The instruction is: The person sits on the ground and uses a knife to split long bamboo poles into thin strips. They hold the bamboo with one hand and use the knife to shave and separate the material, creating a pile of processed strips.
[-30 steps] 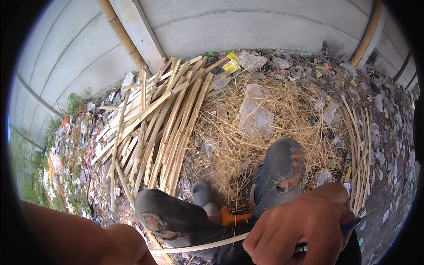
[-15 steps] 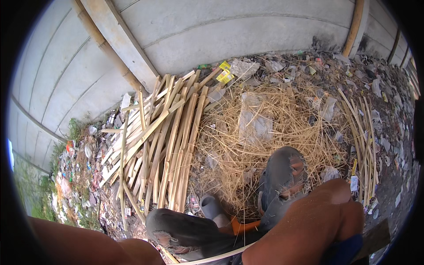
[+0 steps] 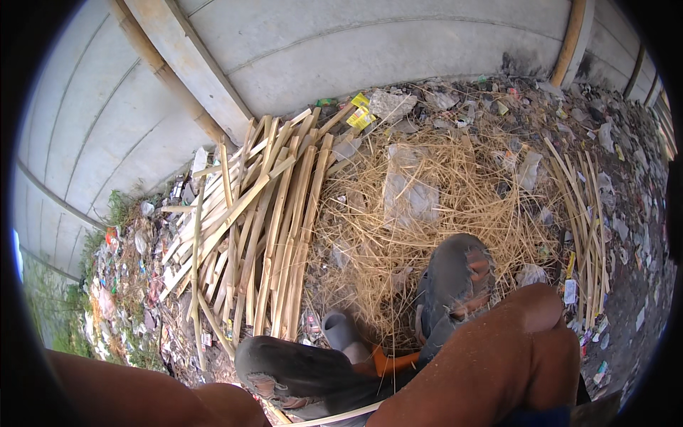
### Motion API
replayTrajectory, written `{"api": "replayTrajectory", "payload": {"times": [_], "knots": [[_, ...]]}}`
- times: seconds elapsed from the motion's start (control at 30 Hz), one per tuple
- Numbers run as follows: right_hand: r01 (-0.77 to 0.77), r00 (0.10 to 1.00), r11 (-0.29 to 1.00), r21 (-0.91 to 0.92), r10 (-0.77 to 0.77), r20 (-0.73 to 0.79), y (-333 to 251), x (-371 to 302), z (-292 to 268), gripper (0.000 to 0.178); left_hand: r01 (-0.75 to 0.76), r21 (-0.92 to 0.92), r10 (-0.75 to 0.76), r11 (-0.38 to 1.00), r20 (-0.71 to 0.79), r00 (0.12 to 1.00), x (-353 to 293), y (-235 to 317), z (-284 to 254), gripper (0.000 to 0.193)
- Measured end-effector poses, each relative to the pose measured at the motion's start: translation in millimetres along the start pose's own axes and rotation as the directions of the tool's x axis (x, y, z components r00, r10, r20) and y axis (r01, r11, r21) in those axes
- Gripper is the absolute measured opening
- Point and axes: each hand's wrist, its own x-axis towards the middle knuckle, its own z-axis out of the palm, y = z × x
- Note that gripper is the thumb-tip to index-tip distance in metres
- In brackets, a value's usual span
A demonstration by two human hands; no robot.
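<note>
Both my hands are out of sight below the lower edge. My left arm [image 3: 156,391] comes in from the lower left. My right arm [image 3: 477,356] is bent at the lower right. Between the arms, a thin pale bamboo strip [image 3: 334,415] crosses my lap; whether a hand holds it cannot be seen. My knees, in torn dark trousers [image 3: 455,274], are bent apart. A grey tube-like piece [image 3: 340,333] and something orange [image 3: 391,363] show between them.
Split bamboo slats [image 3: 284,235] lie piled at the left front. Dry shavings [image 3: 469,206] and a clear plastic sheet [image 3: 409,192] cover the ground ahead. More thin strips [image 3: 580,228] lie at right. Litter [image 3: 626,206] surrounds them, before a concrete wall [image 3: 391,50].
My right arm has shifted left and slightly down. The dark flat piece beside it at the lower right has sunk mostly out of view. The strip across my lap has moved slightly.
</note>
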Motion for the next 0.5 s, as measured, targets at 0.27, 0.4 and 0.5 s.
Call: {"api": "replayTrajectory", "payload": {"times": [0.27,0.4,0.5], "knots": [[-0.021,0.999,1.0,0.018,0.021,0.034,4.7,8.1,-6.2,0.014,0.018,0.037,-0.018,0.999,-0.008,1.0,-10.5,0.3,-9.9,0.049],[-0.02,0.999,1.0,0.012,0.02,0.026,4.4,8.9,-5.4,0.014,0.012,0.033,-0.012,0.999,-0.001,1.0,-5.1,3.2,-7.4,0.048],[-0.026,0.998,0.999,0.034,0.024,0.057,8.4,11.1,-6.9,0.014,0.016,0.065,-0.015,0.998,-0.017,1.0,-8.9,9.5,-17.4,0.047]]}}
